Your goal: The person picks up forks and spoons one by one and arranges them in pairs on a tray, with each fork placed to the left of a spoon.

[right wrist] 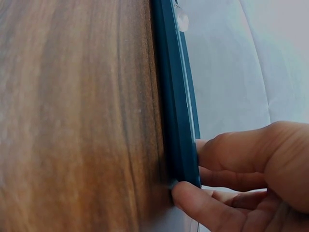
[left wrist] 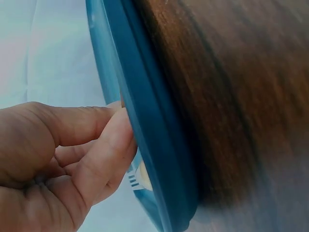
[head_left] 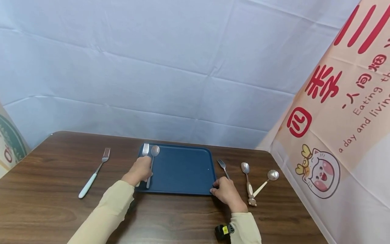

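Note:
A dark blue tray (head_left: 182, 169) lies on the wooden table, with a fork (head_left: 146, 149) and a spoon (head_left: 155, 151) side by side near its left end. My left hand (head_left: 142, 169) is over the fork and pinches the spoon's grey handle; the fingers cover part of both. In the left wrist view, the left hand (left wrist: 72, 154) has thumb and finger together just inside the tray's rim (left wrist: 145, 111). At the tray's front right corner, my right hand (head_left: 226, 193) grips the rim. The right wrist view shows the fingers (right wrist: 212, 208) around that corner.
A fork with a pale green handle (head_left: 88, 185) lies left of the tray. To the right are a small fork (head_left: 222, 164), a spoon with a brown figured handle (head_left: 245, 168) and a round ladle-like spoon (head_left: 272, 175). White cloth (head_left: 182, 67) hangs behind the table.

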`<act>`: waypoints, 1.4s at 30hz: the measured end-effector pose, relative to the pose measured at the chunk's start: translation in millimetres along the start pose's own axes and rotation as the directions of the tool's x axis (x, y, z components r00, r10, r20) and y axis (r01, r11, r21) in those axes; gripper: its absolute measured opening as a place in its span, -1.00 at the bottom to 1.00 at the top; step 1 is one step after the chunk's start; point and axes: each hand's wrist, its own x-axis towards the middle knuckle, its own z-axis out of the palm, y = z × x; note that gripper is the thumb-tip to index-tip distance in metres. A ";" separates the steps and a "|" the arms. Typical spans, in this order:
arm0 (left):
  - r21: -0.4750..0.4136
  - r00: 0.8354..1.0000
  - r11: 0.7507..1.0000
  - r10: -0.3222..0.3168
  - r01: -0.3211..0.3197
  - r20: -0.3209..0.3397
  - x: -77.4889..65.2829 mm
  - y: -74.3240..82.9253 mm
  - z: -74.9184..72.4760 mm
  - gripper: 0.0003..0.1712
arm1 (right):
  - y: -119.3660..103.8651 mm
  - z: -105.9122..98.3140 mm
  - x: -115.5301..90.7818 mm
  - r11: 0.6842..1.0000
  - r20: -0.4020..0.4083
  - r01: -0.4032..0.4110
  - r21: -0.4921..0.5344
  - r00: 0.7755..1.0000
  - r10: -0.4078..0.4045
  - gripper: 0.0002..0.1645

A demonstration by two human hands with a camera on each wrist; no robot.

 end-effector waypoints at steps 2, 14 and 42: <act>0.008 1.000 1.000 -0.005 0.005 -0.003 -0.1 0.8 -0.2 -0.73 | -0.5 -0.1 0.2 1.000 0.002 0.003 -0.002 1.000 -0.003 -0.79; 0.099 1.000 0.995 0.007 -0.006 -0.010 7.4 5.3 2.1 -0.81 | -1.1 -0.8 0.2 1.000 0.000 -0.017 0.000 1.000 0.017 -0.77; 0.110 1.000 0.994 -0.018 0.018 -0.002 8.5 6.2 3.8 -0.84 | 0.0 0.7 0.1 1.000 0.003 -0.014 -0.002 1.000 0.014 -0.77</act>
